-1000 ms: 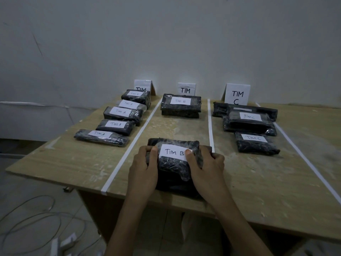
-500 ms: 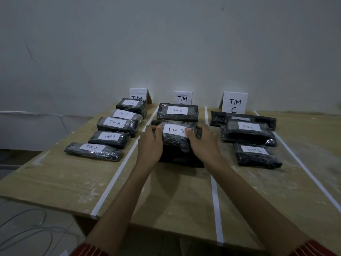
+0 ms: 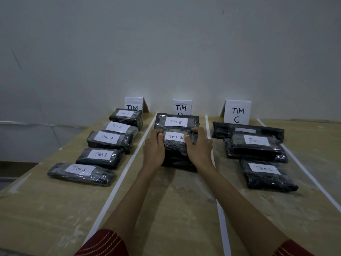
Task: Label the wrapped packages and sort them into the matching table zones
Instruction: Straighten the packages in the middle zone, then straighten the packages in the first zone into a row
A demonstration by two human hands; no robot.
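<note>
Both arms stretch up from the lower frame along the middle lane of the surface (image 3: 166,209). The left hand (image 3: 154,150) and right hand (image 3: 200,148) clasp the TIM B package (image 3: 175,145) at centre frame, just in front of the other TIM B package (image 3: 176,121). Placing seems underway; next, let go

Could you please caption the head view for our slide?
Both hands, left and right, set a TIM B package in the middle zone behind another.
</note>
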